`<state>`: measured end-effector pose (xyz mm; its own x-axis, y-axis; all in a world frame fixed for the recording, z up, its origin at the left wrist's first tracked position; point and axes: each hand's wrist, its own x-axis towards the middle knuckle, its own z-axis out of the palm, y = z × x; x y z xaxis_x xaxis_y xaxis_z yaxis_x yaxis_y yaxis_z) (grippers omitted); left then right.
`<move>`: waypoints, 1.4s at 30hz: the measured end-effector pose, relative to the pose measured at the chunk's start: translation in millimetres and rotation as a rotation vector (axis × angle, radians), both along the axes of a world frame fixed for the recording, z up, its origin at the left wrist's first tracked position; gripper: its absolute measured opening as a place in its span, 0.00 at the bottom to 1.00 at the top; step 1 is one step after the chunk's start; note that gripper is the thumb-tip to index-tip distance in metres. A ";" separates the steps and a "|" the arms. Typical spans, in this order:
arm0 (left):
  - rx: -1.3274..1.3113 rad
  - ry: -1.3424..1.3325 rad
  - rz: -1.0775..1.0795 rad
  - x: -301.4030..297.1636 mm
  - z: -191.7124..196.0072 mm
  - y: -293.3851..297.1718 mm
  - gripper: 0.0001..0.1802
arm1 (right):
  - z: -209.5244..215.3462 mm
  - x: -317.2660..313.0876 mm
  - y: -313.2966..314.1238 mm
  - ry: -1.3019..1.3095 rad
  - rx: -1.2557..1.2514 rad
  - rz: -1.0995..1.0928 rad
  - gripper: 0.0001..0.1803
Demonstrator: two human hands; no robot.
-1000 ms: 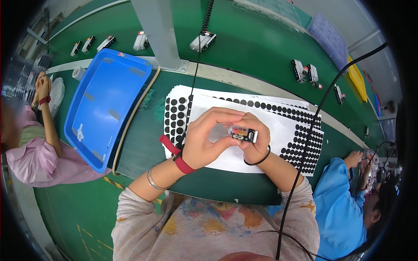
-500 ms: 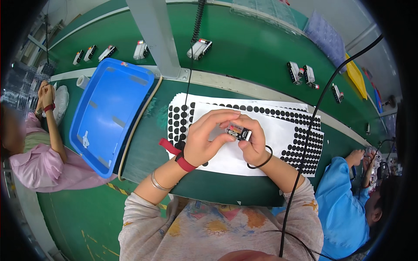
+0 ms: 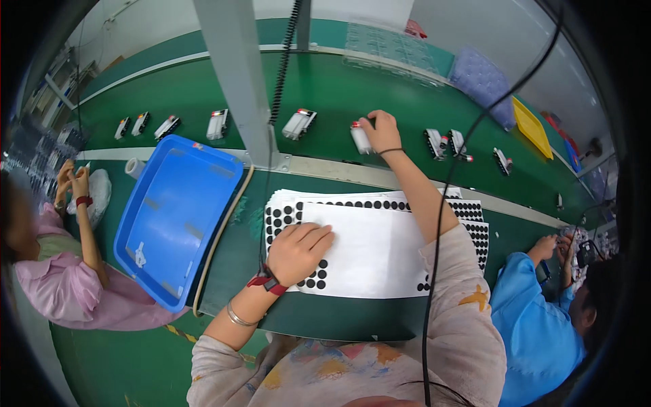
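Right hand (image 3: 384,130) touches piece (image 3: 360,141); left (image 3: 297,253), sheet (image 3: 369,251)

Head view: left unit of a side-by-side fisheye pair, head-worn. Faces down and forward over the worktop (image 3: 319,319). Field: wide, upright, unmirrored. Near: wearer's shirt front (image 3: 352,366), lower edge. Mid-range: left grip (image 3: 297,254); right grip (image 3: 381,132), farther out. Straight edges bowed; rim dark.

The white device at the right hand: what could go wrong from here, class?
The right hand is at the red end of the white device; a nudge could turn it. The left hand lies over unevenly stacked dotted sheets; pressing sideways might shift them. The black cable passes in front of the right sleeve and, if close, could snag.
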<state>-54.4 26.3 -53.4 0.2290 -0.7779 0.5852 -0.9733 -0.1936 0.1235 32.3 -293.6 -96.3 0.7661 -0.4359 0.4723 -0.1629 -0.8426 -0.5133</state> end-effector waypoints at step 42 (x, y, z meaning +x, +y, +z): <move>0.051 0.413 -0.107 6.0 4.9 23.7 0.05 | 37.8 -169.1 133.3 -0.189 1.828 0.987 0.14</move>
